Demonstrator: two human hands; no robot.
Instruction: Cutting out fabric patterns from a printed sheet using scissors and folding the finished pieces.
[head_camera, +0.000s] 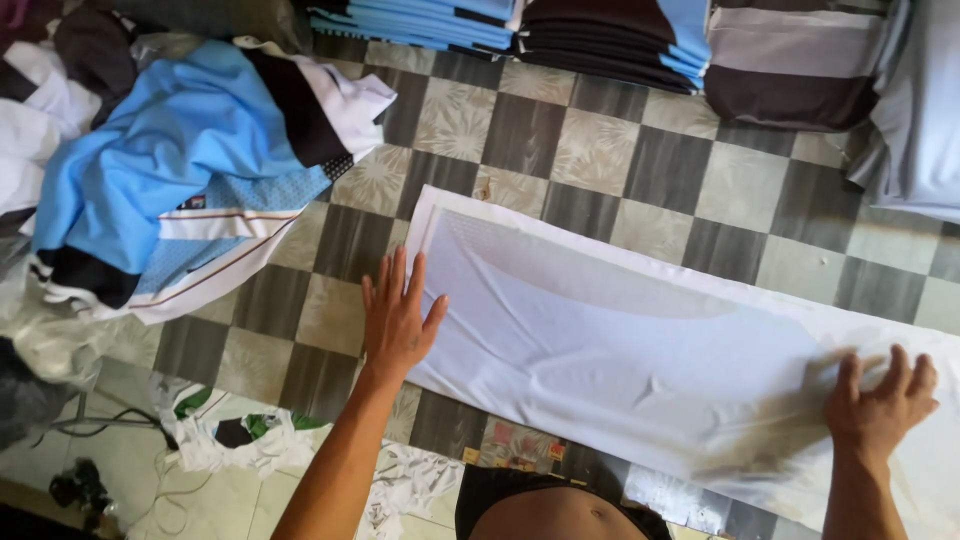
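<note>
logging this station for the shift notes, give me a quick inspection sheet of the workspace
surface: checkered table, grey and cream squares.
job's things: white cloth lying flat across the table.
clutter: blue, white and black garment heap at left; folded stacks at far edge; scraps on the floor.
grips: left hand flat on the cloth's left end; right hand flat on its right part; both open.
cables: thin cords on the floor at left.
surroundings: pale tiled floor.

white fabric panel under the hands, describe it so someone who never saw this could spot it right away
Start at the grey and cream checkered surface that fills the middle of the head view. On it lies a long, flat white fabric panel, running from centre to lower right, with the left hand pressing its near-left end and the right hand pressing its right part. Unlike the crumpled light-blue, black and white garments heaped at upper left, it is plain and spread smooth.
</note>
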